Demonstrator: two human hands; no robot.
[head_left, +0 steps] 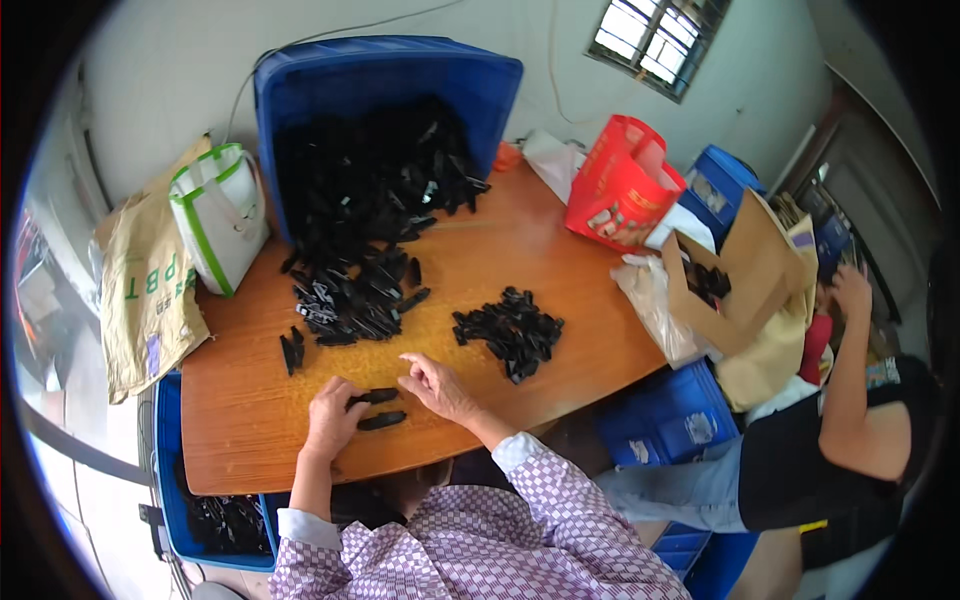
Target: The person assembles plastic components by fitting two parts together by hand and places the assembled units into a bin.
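My left hand [332, 416] is at the table's near edge, its fingers closed on the left end of a long, narrow black piece [378, 396]. A second black piece [382, 420] of the same shape lies just below, roughly parallel to it. To the right, my right hand [440, 390] hovers over the wood with nothing visible in it; the index finger points left and the thumb is apart. Beyond my hands spreads a large heap of black pieces [355, 300], and a smaller pile [510, 335] lies right of it. A few loose pieces [292, 350] rest left of the heap.
A tipped blue bin [390, 60] spills black pieces onto the wooden table [240, 420]. A white-green bag [225, 215] stands left, a red bag [625, 185] right. Past the right edge are a cardboard box [745, 280] and a seated co-worker [830, 450]. A blue crate [170, 500] sits lower left.
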